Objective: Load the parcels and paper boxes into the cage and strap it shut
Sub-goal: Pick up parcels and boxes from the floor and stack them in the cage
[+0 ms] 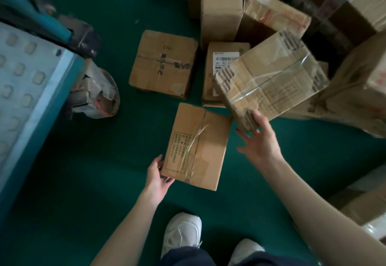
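Your left hand (157,177) pinches the near corner of the flat box (198,146) just ahead of your shoes (181,232), while your right hand (259,140) grips the tilted taped box (269,80) by its lower corner.

I get one view only: the head camera, looking forward and steeply down at the green floor (83,182), close above the parcels (163,63), with the wearer's white shoes (181,232) at the bottom edge.

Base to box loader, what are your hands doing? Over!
Left hand pinches flat box at its near corner. Right hand holds tilted taped box by its low corner. More boxes lie just behind.
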